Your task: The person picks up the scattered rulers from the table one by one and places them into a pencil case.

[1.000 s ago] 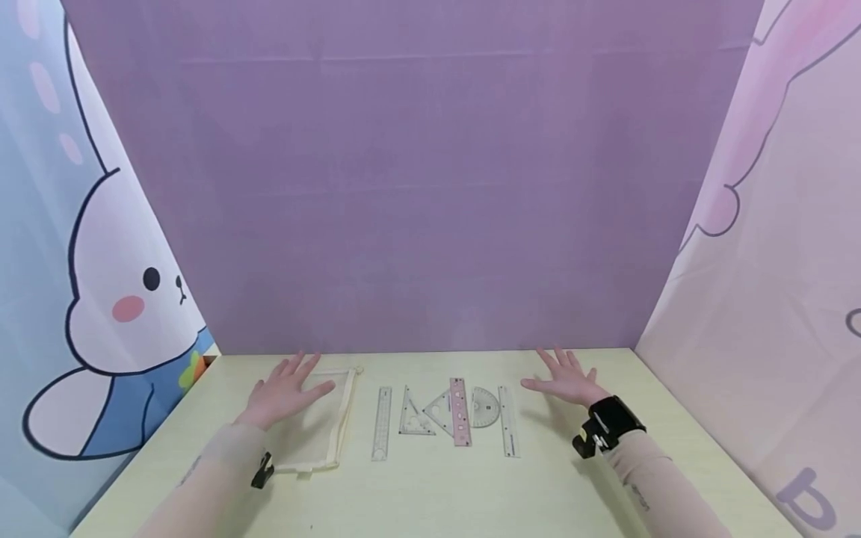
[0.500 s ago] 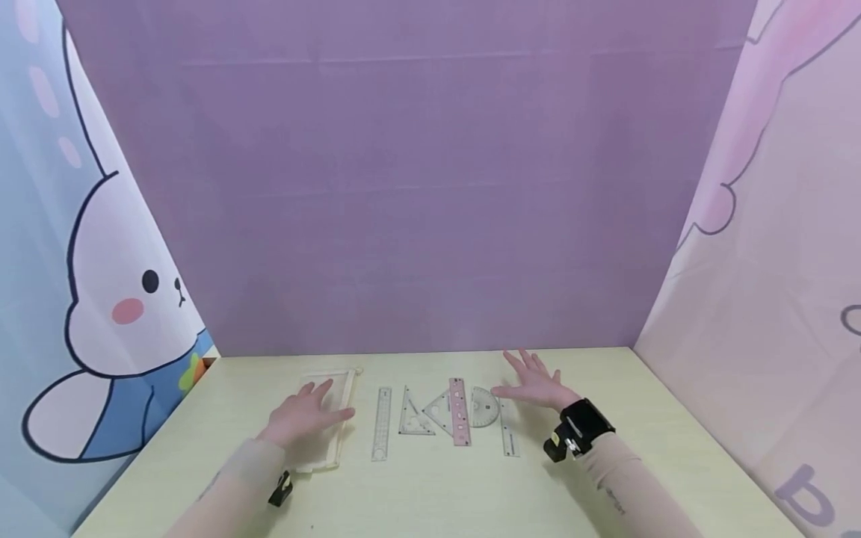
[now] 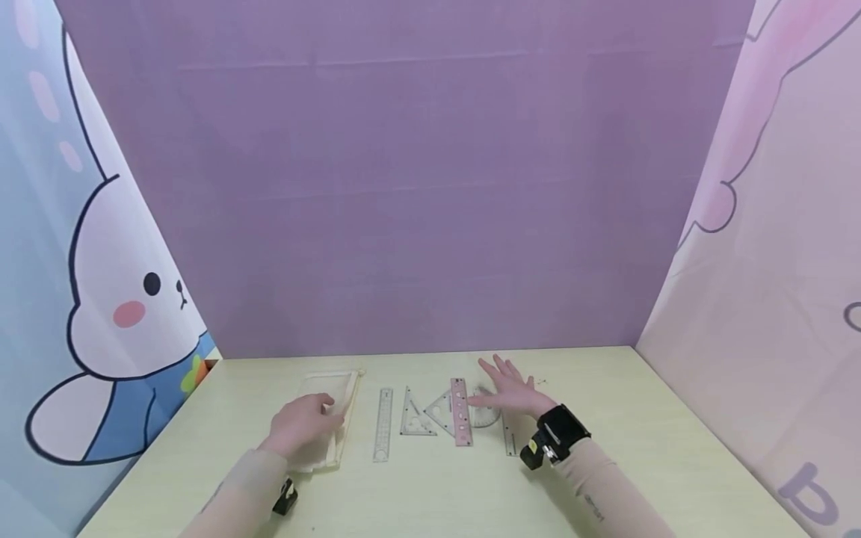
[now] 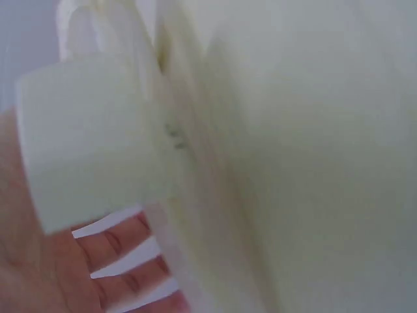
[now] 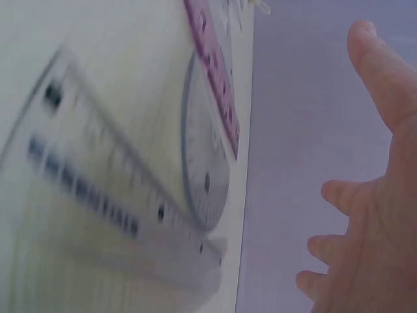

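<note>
My left hand (image 3: 303, 426) bends its fingers at the right side of a cream-trimmed see-through pouch (image 3: 327, 382), thumb along that edge. In the left wrist view the pouch's pale tab (image 4: 91, 140) hangs before the palm, and the fingertips are hidden behind the edge. Spread and holding nothing, my right hand (image 3: 507, 392) hovers over a clear protractor (image 3: 486, 420) and the rightmost clear ruler (image 3: 510, 439). Left of these lie a pink ruler (image 3: 461, 412), overlapping a clear set square (image 3: 440, 409), then another set square (image 3: 414, 424) and a long clear ruler (image 3: 383, 424).
The pale wooden table (image 3: 417, 493) carries everything. Behind it rises a purple panel (image 3: 430, 187). Printed cloths hang at both sides, with a cartoon rabbit (image 3: 134, 299) on the left one and pink shapes on the right one (image 3: 773, 261).
My left hand has come down and rightward onto the pouch's right edge, its fingers bending. My right hand has swept left across the rightmost ruler and protractor, fingers still spread.
</note>
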`<state>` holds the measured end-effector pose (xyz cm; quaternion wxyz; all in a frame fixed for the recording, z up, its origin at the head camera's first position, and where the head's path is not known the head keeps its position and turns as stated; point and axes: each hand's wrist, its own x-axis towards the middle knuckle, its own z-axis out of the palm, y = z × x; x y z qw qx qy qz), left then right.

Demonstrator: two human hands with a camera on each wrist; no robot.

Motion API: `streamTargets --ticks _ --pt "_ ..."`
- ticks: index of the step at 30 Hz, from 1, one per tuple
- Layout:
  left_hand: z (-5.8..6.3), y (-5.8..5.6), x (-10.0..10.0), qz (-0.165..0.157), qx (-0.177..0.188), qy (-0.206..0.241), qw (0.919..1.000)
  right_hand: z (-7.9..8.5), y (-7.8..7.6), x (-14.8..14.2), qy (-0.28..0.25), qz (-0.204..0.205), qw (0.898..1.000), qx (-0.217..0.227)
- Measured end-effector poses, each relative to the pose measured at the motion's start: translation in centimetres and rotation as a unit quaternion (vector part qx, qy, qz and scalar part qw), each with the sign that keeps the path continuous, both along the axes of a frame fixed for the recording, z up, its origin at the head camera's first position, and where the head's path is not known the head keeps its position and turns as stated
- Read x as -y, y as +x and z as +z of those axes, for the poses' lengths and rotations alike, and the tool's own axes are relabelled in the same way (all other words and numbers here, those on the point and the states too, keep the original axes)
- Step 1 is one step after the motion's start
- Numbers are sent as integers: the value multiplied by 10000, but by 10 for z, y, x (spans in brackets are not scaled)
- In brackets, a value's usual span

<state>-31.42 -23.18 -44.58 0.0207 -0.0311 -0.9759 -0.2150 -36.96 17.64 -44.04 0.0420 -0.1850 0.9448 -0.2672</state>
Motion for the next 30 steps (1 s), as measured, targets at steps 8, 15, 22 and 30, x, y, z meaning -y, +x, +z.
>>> streamTargets --ticks 8,15,22,30 --pt "-10 -7 13 -54 -186 1174 9929 -4 -4 28 -85 276 9996 80" --pt "-24 -11 23 306 250 3056 9513 -4 -5 51 -263 658 9974 115" --pt "-36 -10 29 313 425 4111 9101 -6 -5 78 -382 962 9945 137" --pt "-40 -10 29 275 336 4246 9043 -3 -1 111 -892 1342 9852 588"
